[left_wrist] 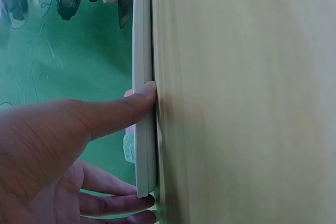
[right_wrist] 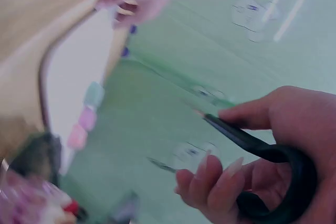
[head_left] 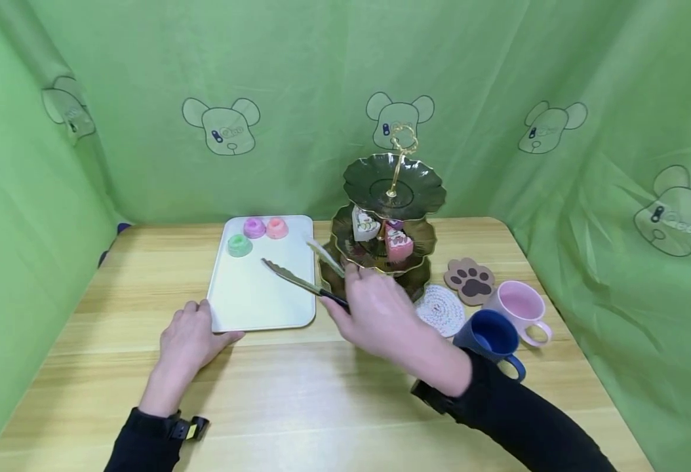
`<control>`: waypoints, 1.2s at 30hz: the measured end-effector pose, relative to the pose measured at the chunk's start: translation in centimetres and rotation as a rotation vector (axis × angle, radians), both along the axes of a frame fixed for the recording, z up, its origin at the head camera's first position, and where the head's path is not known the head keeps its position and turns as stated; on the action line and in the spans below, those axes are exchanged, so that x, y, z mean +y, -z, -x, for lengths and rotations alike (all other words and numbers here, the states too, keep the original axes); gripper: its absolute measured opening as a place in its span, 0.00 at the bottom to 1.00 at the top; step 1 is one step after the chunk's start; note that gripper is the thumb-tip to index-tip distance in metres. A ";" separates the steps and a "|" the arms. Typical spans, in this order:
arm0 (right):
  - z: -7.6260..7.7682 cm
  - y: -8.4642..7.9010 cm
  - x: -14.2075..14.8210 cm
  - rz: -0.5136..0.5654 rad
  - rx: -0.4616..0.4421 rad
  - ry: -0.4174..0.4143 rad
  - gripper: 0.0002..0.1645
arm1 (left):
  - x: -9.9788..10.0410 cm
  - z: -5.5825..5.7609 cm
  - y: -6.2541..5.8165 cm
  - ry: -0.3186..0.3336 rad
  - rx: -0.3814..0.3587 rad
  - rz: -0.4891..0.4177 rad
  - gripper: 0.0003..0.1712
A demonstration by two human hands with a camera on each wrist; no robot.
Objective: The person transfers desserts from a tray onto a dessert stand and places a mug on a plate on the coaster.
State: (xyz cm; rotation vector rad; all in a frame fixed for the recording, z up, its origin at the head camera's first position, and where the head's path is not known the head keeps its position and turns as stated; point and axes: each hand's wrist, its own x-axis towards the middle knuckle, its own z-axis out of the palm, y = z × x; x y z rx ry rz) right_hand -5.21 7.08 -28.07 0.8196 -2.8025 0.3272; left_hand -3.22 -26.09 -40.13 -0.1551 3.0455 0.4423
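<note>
My left hand [head_left: 189, 337] holds the near left corner of a white tray [head_left: 263, 295], thumb along its front edge and fingers at its left side. Three small ring-shaped toy doughnuts, purple [head_left: 254, 227], pink [head_left: 276, 227] and green [head_left: 239, 245], sit at the tray's far end. In my right hand [head_left: 377, 311] is a pair of tongs [head_left: 291, 277] with black handles. Their metal arms are spread apart over the tray's right side, nothing between them. Beside that hand rises a dark three-tier stand [head_left: 393, 210]; its middle tier carries white [head_left: 364, 225] and pink [head_left: 399, 246] toy cake slices.
Right of the stand lie a round crocheted coaster [head_left: 441, 311] and a brown paw-shaped coaster [head_left: 469, 280]. A blue mug [head_left: 487, 334] and a pink mug [head_left: 519, 305] stand close to my right forearm. Green curtain [head_left: 304, 98] encloses the wooden table's [head_left: 298, 400] back and sides.
</note>
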 end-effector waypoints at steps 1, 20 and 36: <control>0.4 0.5 -0.7 -0.010 -0.007 0.001 0.43 | 0.0 0.0 0.0 0.000 0.003 0.000 0.58; 7.7 7.8 -10.7 -0.235 -0.088 0.220 0.42 | 0.0 0.1 0.1 -0.007 0.018 -0.002 0.54; 11.4 10.3 -13.3 -0.358 -0.175 0.279 0.32 | 0.0 0.1 0.1 -0.007 0.015 -0.005 0.55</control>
